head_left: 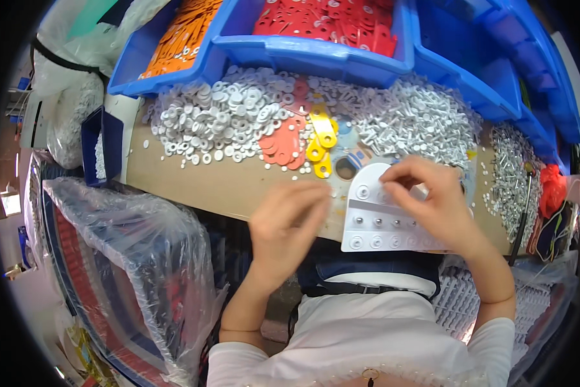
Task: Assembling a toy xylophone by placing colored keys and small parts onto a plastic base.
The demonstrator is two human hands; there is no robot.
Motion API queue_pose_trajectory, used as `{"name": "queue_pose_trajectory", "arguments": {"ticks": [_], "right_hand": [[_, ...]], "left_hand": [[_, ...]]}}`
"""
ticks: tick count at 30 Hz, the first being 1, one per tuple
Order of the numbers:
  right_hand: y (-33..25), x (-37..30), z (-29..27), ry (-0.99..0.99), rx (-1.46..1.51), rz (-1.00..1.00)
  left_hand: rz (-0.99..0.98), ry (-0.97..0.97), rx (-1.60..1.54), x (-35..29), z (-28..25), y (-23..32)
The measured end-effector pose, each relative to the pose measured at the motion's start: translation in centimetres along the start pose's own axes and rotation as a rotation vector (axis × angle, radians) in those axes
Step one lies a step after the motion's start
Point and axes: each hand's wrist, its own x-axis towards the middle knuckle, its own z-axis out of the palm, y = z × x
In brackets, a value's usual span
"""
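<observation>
A white plate with a rounded end lies at the table's front edge, with rows of round sockets and small metal studs along a grey band. Over its right part is my right hand, thumb and index finger pinched together; whether something tiny sits between them is hidden. Left of the plate, my left hand hovers in front of the table edge, its fingers curled and smeared by motion. Beyond the hands lie yellow strips with holes, flat coral-red pieces, a heap of white washer-like discs and a heap of white pins.
Blue bins line the back, holding orange strips and red pieces. Metal parts and a red plastic bag are at the right. A dark blue box stands left, above a plastic-wrapped stack.
</observation>
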Motion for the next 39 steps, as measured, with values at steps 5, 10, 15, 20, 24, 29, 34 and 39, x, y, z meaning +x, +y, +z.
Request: {"name": "queue_pose_trajectory", "arguments": {"ticks": [5,10,15,20,24,29,34,39], "right_hand": [[0.0,-0.7,0.8,-0.055,-0.194,-0.252],[0.2,-0.8,0.1,-0.146,-0.130,-0.194],[0.8,-1.2,0.4,-0.098,-0.199,-0.196],[1.5,-1.6,1.0,-0.021,-0.200,-0.190],[2.2,-2.8,1.1,0.054,-0.227,-0.301],[1.9,-1.9,0.8,0.015,-0.255,-0.321],[1.7,-2.7,-0.3,-0.031,-0.260,-0.278],[-1.5,1.8,2.0,-0.064,-0.323,-0.578]], "left_hand": [[0.190,-0.203,0.059,1.7,2.7,1.0],[0.245,-0.261,0.145,2.1,3.2,1.3],[0.342,-0.356,0.227,2.2,2.7,1.2],[0.453,-0.356,0.286,1.1,2.1,0.0],[0.471,-0.275,0.323,0.0,2.5,-0.3],[0.335,-0.314,0.339,0.6,2.7,1.1],[0.259,-0.194,0.236,-0.8,1.0,-0.4],[-0.088,0.297,0.631,0.8,-3.6,-4.2]]}}
